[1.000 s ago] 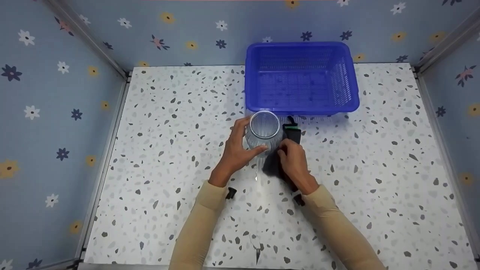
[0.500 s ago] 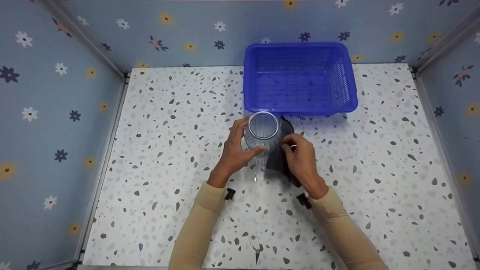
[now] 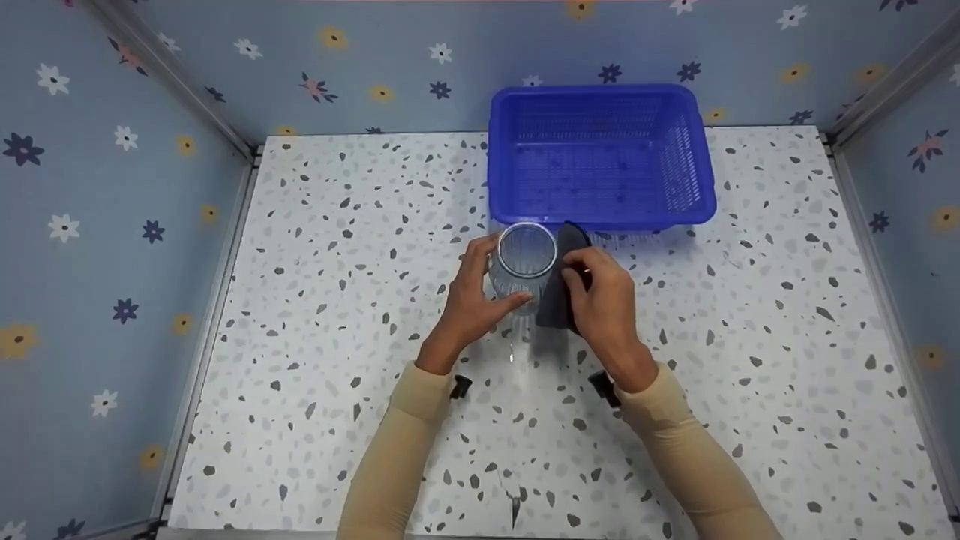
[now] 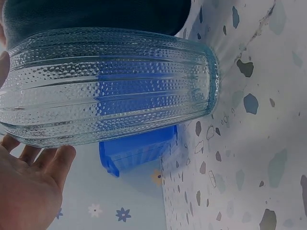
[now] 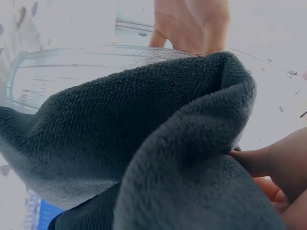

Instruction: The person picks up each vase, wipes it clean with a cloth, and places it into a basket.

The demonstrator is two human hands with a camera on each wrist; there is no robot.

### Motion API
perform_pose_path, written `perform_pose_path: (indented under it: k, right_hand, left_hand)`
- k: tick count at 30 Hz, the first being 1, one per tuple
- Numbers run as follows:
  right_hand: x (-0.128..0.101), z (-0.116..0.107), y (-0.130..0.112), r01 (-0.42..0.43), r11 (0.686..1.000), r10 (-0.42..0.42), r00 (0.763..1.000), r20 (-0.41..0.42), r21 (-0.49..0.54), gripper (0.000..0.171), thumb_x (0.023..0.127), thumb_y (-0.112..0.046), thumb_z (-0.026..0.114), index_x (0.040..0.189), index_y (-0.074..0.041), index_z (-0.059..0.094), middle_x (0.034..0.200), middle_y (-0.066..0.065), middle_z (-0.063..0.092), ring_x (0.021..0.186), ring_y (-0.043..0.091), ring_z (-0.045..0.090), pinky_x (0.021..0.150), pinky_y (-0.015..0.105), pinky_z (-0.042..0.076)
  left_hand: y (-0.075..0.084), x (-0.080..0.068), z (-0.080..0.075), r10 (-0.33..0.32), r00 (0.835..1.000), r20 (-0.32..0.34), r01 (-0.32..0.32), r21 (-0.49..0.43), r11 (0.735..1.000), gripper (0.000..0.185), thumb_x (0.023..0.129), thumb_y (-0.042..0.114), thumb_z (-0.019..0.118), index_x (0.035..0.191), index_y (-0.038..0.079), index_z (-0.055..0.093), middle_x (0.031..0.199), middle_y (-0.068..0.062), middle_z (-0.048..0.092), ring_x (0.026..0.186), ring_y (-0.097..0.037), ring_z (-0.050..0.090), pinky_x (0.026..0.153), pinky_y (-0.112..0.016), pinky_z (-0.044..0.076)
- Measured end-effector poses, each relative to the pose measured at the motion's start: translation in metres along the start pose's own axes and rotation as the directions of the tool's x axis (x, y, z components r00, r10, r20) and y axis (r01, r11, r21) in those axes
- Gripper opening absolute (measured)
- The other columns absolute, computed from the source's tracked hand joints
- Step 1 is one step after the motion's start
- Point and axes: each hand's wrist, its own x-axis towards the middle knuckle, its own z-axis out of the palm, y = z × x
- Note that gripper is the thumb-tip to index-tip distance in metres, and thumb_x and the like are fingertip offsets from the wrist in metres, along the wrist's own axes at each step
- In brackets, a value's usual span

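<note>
A clear ribbed glass vase [image 3: 523, 283] with a bumpy texture stands upright on the table, its round mouth facing up. My left hand [image 3: 472, 304] grips it from the left side, thumb in front and fingers behind. On its right side, a dark grey fleecy cloth [image 3: 553, 300] hangs folded from my right hand [image 3: 606, 304], pinched between thumb and fingers. The right wrist view shows the cloth [image 5: 144, 115] lying along the glass and covering much of it. From the left wrist, the vase [image 4: 115, 86] appears sideways with the cloth [image 4: 96, 14] close behind it.
A blue plastic basket [image 3: 600, 225] with slotted walls stands just beyond the vase, near the back wall. The speckled white table [image 3: 337, 300] is enclosed by flower-patterned panels [image 3: 112, 262] on the left, back and right. Small black pieces [image 3: 461, 387] sit by each wrist.
The right hand has moved a little away from me and to the right, lifting the cloth up along the vase's side. The left hand and the vase stay in place.
</note>
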Motion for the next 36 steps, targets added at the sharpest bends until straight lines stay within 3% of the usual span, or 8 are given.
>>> perform_pose_path:
  k: [14,20,28,36]
  right_hand:
    - [-0.002,0.000,0.003,0.010,1.000,-0.010,1.000,0.005,-0.016,0.008,0.096,0.005,0.072,0.104,0.004,0.074,0.103,0.020,0.073,0.100,0.036,0.071,0.088,0.049,0.059]
    - [-0.006,0.002,0.010,-0.026,0.999,0.026,1.000,0.015,-0.024,0.008,0.097,0.005,0.071,0.105,0.004,0.073,0.103,0.019,0.072,0.100,0.035,0.071,0.087,0.049,0.059]
    - [-0.014,0.012,0.030,-0.054,0.998,0.054,0.998,0.036,-0.011,0.011,0.095,0.009,0.070,0.104,0.004,0.071,0.103,0.020,0.073,0.098,0.037,0.072,0.086,0.049,0.059]
    - [-0.022,0.031,0.055,-0.127,0.990,0.133,0.985,0.111,-0.060,0.010,0.095,0.008,0.070,0.104,0.004,0.071,0.103,0.021,0.074,0.099,0.039,0.071,0.087,0.053,0.056]
  left_hand:
    - [0.000,0.000,0.001,0.009,1.000,-0.008,-0.009,-0.004,1.000,0.088,0.083,0.022,0.092,0.156,0.008,0.044,0.154,-0.012,0.047,0.143,-0.028,0.048,0.110,-0.048,0.049]
    - [0.000,0.000,0.001,0.006,1.000,-0.010,-0.006,-0.001,1.000,0.088,0.084,0.023,0.092,0.156,0.008,0.043,0.154,-0.011,0.047,0.142,-0.026,0.049,0.109,-0.048,0.049]
    - [-0.002,0.000,0.001,0.023,1.000,0.003,-0.023,-0.005,1.000,0.089,0.085,0.026,0.092,0.156,0.007,0.042,0.155,-0.012,0.045,0.145,-0.027,0.047,0.115,-0.046,0.045]
    - [-0.004,0.000,0.001,0.033,0.999,0.004,-0.033,-0.007,0.999,0.089,0.085,0.029,0.092,0.156,0.009,0.042,0.153,-0.011,0.046,0.143,-0.024,0.048,0.116,-0.043,0.045]
